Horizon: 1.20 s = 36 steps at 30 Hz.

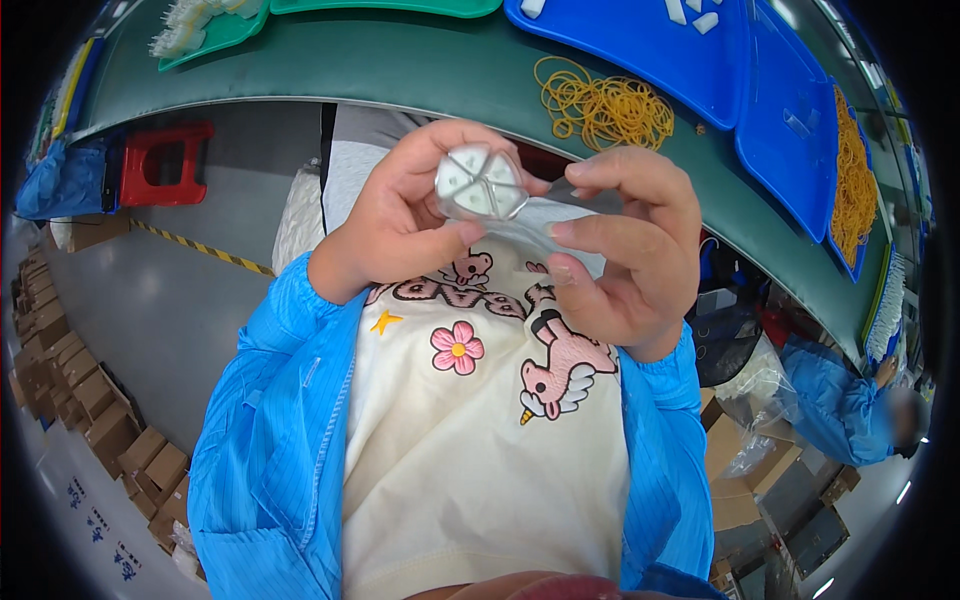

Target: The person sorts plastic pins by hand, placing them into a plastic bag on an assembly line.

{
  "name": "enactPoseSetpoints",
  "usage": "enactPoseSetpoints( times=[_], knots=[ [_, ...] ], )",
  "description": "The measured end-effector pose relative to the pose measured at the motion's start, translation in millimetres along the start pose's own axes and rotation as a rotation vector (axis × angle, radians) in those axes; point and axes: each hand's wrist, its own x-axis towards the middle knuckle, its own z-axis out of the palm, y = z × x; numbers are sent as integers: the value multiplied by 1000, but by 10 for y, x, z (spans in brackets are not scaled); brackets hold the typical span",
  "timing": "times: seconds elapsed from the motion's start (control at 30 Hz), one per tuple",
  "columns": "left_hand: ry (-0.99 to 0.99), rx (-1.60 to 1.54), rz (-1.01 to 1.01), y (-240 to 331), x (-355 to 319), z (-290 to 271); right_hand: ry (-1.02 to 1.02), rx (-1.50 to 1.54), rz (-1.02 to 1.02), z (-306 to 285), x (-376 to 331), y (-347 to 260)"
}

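My left hand (400, 215) holds a small bundle of white plastic parts (480, 184) wrapped in a clear plastic bag, gripped between thumb and fingers. My right hand (625, 250) pinches the loose end of the clear plastic bag (560, 215) beside the bundle. Both hands are raised in front of my chest, below the edge of the green table (420, 70). Blue sleeves cover both forearms.
A pile of yellow rubber bands (605, 105) lies on the green table. Blue trays (690, 50) and green trays (215, 30) sit along the table. A red stool (165, 165) and cardboard boxes (90, 400) stand on the floor. Another person in blue (850, 400) works at right.
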Motion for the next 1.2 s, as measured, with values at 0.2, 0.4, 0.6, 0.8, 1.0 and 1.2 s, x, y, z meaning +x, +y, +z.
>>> enactPoseSetpoints(
  times=[0.2,0.4,0.6,0.8,1.0,1.2],
  knots=[
    [-90,183,287,-189,35,-72,16,4,-7,11,18,-38],
    [87,941,347,-178,67,-119,-81,-25,10,124,117,-92],
    [199,737,351,-95,148,-50,-74,-182,-21,203,167,-38],
    [225,619,159,-181,114,-64,-10,-208,86,231,113,-2],
    [166,701,207,-181,83,-97,-25,-229,118,273,124,13],
    [190,633,147,-254,59,-120,-14,-220,190,333,120,-10]
  ],
)
